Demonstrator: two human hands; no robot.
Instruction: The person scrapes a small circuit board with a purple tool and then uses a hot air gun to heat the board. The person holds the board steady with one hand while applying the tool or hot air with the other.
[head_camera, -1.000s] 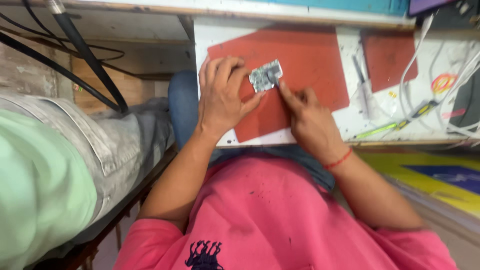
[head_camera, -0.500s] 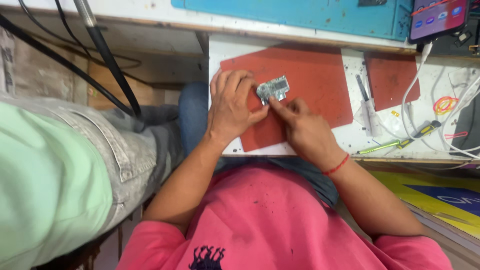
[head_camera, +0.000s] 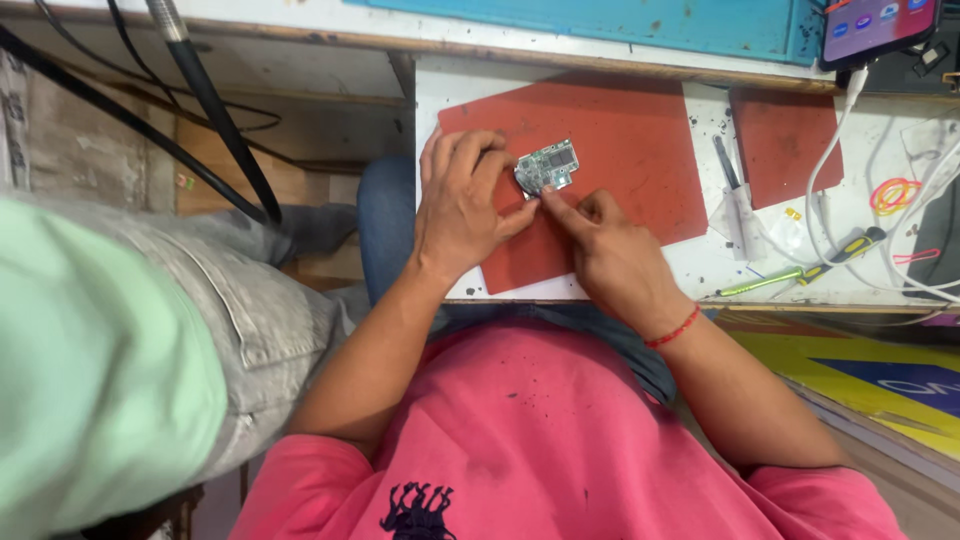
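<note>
Both hands – left (head_camera: 462, 205), right (head_camera: 610, 255) – still pinch circuit board (head_camera: 548, 166), unmoved on red mat (head_camera: 620, 150).

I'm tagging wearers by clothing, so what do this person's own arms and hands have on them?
Both arms are bare from the short sleeves of a pink shirt with a dark printed figure low on the front. The right hand has a thin red band around its wrist. The left hand shows no ring, watch or glove.

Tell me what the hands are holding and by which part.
Both hold a small green circuit board over the red mat: the left hand pinches its left edge, the right hand touches its lower edge.
</note>
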